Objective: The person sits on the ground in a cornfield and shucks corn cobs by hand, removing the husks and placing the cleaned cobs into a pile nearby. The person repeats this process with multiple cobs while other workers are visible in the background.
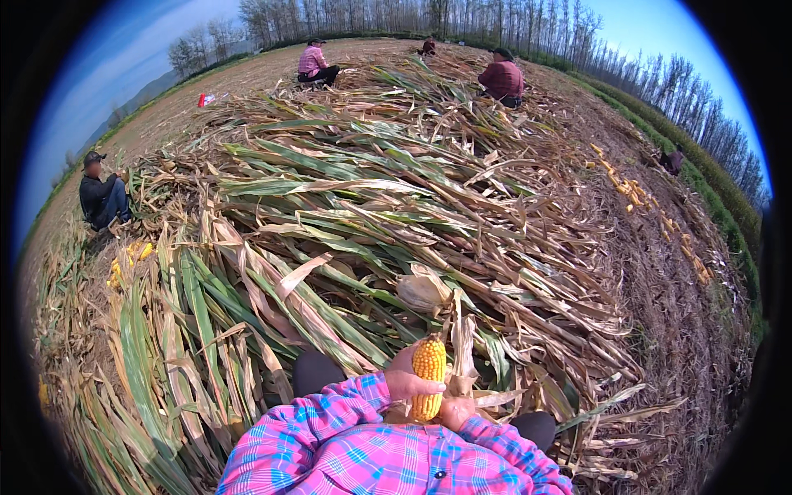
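A bare yellow corn cob [429, 371] stands nearly upright in front of my chest. My left hand [408, 376] is wrapped around it from the left, the thumb across its front. Just right of the cob's lower end is my right hand [456, 412], partly hidden behind the cob, with dry husk leaves [463, 356] rising directly above it. Whether its fingers grip those husks I cannot tell. Beyond my hands, a pale husk-covered ear of corn [424, 291] lies on the cut corn stalks [371, 216].
Cut stalks spread widely ahead and to my left. Husked cobs lie in a small pile [129, 263] at left and a long row [631, 189] at right. A person in dark clothes [102, 195] sits at left; several other people sit farther off.
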A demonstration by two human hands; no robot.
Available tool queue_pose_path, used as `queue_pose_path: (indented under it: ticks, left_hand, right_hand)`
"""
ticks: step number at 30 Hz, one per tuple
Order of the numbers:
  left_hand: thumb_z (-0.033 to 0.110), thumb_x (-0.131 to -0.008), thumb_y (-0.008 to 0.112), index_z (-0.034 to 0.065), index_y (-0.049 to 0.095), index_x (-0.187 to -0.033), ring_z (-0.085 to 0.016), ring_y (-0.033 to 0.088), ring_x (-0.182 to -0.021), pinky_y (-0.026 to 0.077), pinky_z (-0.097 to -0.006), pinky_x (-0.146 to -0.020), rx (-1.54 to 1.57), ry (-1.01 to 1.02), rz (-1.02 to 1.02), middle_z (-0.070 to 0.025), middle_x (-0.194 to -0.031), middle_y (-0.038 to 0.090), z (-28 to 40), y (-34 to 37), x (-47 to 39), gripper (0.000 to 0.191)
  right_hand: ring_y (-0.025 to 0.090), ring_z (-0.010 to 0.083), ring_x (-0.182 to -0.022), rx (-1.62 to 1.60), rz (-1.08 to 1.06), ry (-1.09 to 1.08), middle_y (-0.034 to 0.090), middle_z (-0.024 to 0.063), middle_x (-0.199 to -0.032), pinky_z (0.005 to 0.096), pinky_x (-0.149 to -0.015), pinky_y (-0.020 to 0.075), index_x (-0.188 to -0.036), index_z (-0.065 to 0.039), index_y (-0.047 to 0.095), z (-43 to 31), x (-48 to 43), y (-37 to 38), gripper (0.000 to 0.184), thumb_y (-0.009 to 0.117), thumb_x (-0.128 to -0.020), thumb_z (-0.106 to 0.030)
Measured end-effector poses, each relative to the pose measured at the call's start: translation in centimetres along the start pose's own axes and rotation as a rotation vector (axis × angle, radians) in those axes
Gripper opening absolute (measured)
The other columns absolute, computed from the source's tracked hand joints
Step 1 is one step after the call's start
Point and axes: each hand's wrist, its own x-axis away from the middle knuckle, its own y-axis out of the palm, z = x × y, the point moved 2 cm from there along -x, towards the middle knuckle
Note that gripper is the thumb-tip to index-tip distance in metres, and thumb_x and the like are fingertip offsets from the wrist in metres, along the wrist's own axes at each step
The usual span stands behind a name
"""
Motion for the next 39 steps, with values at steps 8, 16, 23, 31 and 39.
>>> queue_pose_path:
  ticks: [8, 16, 23, 31, 39]
  left_hand:
    - [0.007, -0.067, 0.063, -0.0005, 0.052, -0.107, -0.029, 0.061, -0.09, 0.052, -0.0459, -0.08, 0.655, 0.156, 0.425, -0.015, -0.099, 0.061, -0.5, -8.8, 1.2, 0.042]
    - [0.007, -0.066, 0.066, 0.006, 0.05, -0.103, -0.028, 0.059, -0.094, 0.048, -0.0441, -0.086, 0.597, 0.164, 0.316, -0.0118, -0.096, 0.06, -0.9, -7.0, 0.9, 0.04]
    - [0.004, -0.062, 0.066, 0.0074, 0.047, -0.106, -0.028, 0.058, -0.097, 0.048, -0.0433, -0.087, 0.611, 0.044, 0.029, -0.0123, -0.099, 0.059, -0.2, -1.0, -1.1, 0.048]
    - [0.029, -0.085, 0.056, 0.0079, 0.05, -0.105, -0.029, 0.061, -0.087, 0.05, -0.0436, -0.08, 0.714, 0.151, 0.148, -0.0125, -0.093, 0.06, -0.1, -1.2, -1.0, 0.03]
    - [0.031, -0.095, 0.041, 0.0093, 0.044, -0.077, -0.025, 0.057, -0.072, 0.048, -0.0418, -0.071, 0.546, 0.136, 0.344, -0.007, -0.072, 0.052, -2.6, -3.6, -1.4, 0.028]
  right_hand:
    - [0.051, 0.0299, -0.055, 0.192, 0.767, -0.003, 0.049, 0.0083, -0.058, 0.0387, -0.053, 0.0361, -0.064, -0.01, 0.047, 2.8, 7.1, -10.6, 0.018, 0.063, -0.056, -0.006]
    - [0.051, 0.0314, -0.099, 0.335, 0.921, 0.411, 0.053, 0.0159, -0.101, 0.0403, -0.083, 0.0407, -0.097, -0.003, 0.054, 6.0, 10.9, -17.3, 0.039, 0.07, -0.062, -0.008]
    - [0.057, 0.0253, -0.085, -0.522, 0.494, -0.182, 0.055, 0.0135, -0.098, 0.0313, -0.071, 0.0474, -0.111, -0.001, 0.05, -3.4, 1.8, -10.6, 0.044, 0.069, -0.075, -0.016]
    - [0.048, 0.0139, -0.108, -1.177, -0.108, -0.029, 0.049, 0.0082, -0.119, 0.0277, -0.093, 0.0384, -0.13, 0.001, 0.033, -3.8, -0.5, -7.0, 0.073, 0.073, -0.075, -0.025]
    - [0.052, 0.0148, -0.102, -1.225, -0.072, -0.04, 0.056, 0.0069, -0.111, 0.0272, -0.091, 0.0393, -0.125, 0.002, 0.041, -2.2, 1.4, -5.7, 0.068, 0.074, -0.074, -0.028]
